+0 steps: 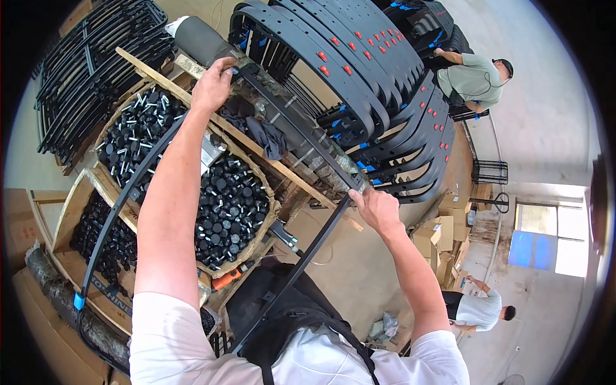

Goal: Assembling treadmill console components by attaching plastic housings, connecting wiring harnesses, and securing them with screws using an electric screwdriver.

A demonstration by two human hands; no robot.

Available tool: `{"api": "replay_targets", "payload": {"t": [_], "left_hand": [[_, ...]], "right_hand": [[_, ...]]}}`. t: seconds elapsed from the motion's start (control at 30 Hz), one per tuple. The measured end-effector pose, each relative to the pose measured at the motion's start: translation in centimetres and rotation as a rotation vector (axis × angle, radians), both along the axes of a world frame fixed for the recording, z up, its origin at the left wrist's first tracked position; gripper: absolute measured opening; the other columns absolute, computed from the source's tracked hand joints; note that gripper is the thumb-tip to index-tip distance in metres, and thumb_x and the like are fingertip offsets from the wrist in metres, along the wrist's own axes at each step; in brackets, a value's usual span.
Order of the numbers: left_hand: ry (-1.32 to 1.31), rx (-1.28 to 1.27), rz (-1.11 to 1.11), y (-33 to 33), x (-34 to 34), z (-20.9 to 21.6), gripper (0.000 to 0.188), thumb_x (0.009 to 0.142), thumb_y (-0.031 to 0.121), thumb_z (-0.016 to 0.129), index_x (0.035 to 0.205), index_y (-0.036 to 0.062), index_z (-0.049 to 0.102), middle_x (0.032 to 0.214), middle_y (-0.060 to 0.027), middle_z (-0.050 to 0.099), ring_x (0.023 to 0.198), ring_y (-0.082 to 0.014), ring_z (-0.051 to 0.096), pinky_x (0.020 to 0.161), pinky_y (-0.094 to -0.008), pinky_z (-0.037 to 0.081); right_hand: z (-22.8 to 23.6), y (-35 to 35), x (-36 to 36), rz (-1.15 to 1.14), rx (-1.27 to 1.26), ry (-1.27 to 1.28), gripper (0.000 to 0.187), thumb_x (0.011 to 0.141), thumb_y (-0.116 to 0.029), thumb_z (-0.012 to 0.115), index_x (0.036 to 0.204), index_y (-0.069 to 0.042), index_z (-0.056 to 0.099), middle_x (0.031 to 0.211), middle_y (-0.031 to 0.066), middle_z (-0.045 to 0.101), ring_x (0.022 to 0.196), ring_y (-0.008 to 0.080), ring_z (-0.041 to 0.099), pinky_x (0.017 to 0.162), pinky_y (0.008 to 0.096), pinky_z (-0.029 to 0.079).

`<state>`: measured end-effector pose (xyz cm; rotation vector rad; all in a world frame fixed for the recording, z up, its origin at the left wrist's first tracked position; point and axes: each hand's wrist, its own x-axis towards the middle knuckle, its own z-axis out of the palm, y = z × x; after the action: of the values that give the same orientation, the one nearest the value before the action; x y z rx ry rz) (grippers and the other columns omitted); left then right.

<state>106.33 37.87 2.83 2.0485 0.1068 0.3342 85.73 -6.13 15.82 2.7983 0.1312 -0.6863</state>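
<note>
Left hand (pixel 213 85) and right hand (pixel 377 208) grip black frame (pixel 310 251). Slack left grip could drop it onto black-capped bolts (pixel 231 215) near that hand.

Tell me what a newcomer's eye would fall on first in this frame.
Probably the big stack of curved black panels at top centre, dotted with small red pieces. Next, the heaps of black-headed bolts at left. In the middle, the left hand and right hand hold a black metal frame.
</note>
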Motion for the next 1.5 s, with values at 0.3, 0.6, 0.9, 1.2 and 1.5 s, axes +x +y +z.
{"api": "replay_targets", "payload": {"t": [0.3,0.6,0.9,1.2,1.5], "left_hand": [[-0.009,0.169,0.002,-0.8,0.3,0.0,0.033,0.103,0.033,0.060,0.134,0.0249,0.070,0.136,-0.0118,0.066,0.128,-0.0328,0.063,0.107,-0.0446,0.049],[0.059,0.198,0.001,-1.7,-0.7,0.8,0.036,0.102,0.033,0.064,0.135,0.0183,0.069,0.131,-0.0159,0.066,0.121,-0.0322,0.065,0.103,-0.0411,0.050],[0.057,0.049,-0.033,-0.3,-0.1,-0.1,0.036,0.102,0.029,0.063,0.134,0.0133,0.069,0.132,-0.0147,0.068,0.119,-0.0310,0.066,0.104,-0.0410,0.050],[-0.033,0.156,-0.049,-0.4,0.4,-0.5,0.039,0.104,0.032,0.058,0.142,0.0271,0.065,0.135,-0.0103,0.067,0.128,-0.0322,0.063,0.108,-0.0426,0.049],[0.322,0.213,0.015,-2.5,-0.6,3.7,0.100,0.085,0.062,0.078,0.162,0.0139,0.037,0.136,-0.0257,0.068,0.126,-0.0424,0.064,0.106,-0.0476,0.050]], "right_hand": [[0.2,-1.8,-1.3,0.226,0.065,-0.100,0.034,0.082,-0.025,0.073,0.107,-0.003,0.064,0.093,0.0190,0.076,0.088,0.0371,0.074,0.075,0.0484,0.060],[-1.1,-2.3,-0.2,0.261,-0.313,0.156,0.015,0.086,-0.017,0.064,0.095,-0.008,0.072,0.088,0.0175,0.077,0.086,0.0336,0.077,0.072,0.0482,0.061],[-1.3,-1.4,-0.1,0.242,-0.147,0.016,0.013,0.085,-0.015,0.065,0.092,-0.008,0.072,0.091,0.0187,0.077,0.087,0.0335,0.078,0.070,0.0467,0.062],[-2.0,-3.1,-0.3,0.269,-0.200,0.015,0.024,0.084,-0.014,0.064,0.105,-0.003,0.063,0.077,0.0163,0.074,0.074,0.0373,0.076,0.063,0.0484,0.060],[-4.8,-1.9,-0.9,0.200,-0.030,-0.226,0.047,0.103,-0.042,0.058,0.079,-0.004,0.072,0.072,0.0190,0.073,0.069,0.0396,0.074,0.064,0.0507,0.061]]}}
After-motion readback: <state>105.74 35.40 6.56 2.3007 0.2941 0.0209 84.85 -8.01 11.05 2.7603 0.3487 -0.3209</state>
